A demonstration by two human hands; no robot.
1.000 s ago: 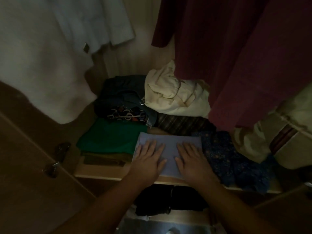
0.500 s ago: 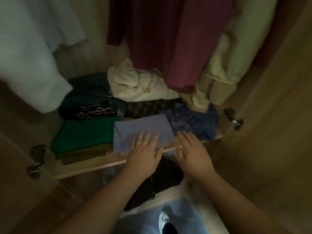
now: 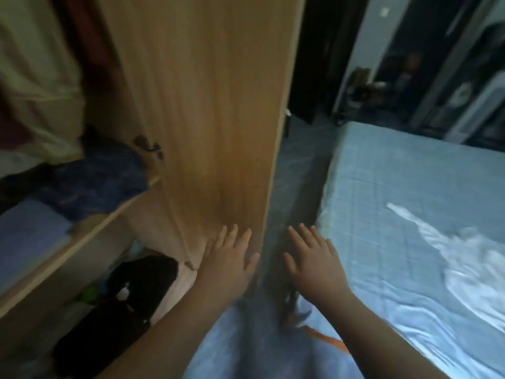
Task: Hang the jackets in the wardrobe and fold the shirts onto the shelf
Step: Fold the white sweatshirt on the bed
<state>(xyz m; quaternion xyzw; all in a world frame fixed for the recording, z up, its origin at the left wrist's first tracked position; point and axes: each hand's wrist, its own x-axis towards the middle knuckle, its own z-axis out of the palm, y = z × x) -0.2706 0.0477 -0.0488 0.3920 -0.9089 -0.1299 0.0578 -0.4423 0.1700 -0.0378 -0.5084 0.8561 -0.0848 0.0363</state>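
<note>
The folded light-blue shirt [image 3: 30, 231] lies on the wooden wardrobe shelf [image 3: 79, 242] at the far left, beside a dark blue patterned garment [image 3: 98, 184]. Cream and maroon jackets [image 3: 35, 77] hang above the shelf. My left hand [image 3: 229, 263] is open with fingers spread, in front of the lower edge of the open wardrobe door [image 3: 207, 105]. My right hand [image 3: 314, 261] is open and holds nothing, over the gap between door and bed. A pale, shiny garment [image 3: 470, 258] lies spread on the bed at the right.
A bed with a light-blue sheet [image 3: 410, 192] fills the right side. Dark clothes [image 3: 131, 302] sit in the compartment under the shelf. A narrow strip of dark floor [image 3: 297, 170] runs between door and bed. Furniture stands blurred at the far back.
Both hands have come off the folded light-blue shirt, which stays on the shelf. My view has swung right, from inside the wardrobe to the door and the bed.
</note>
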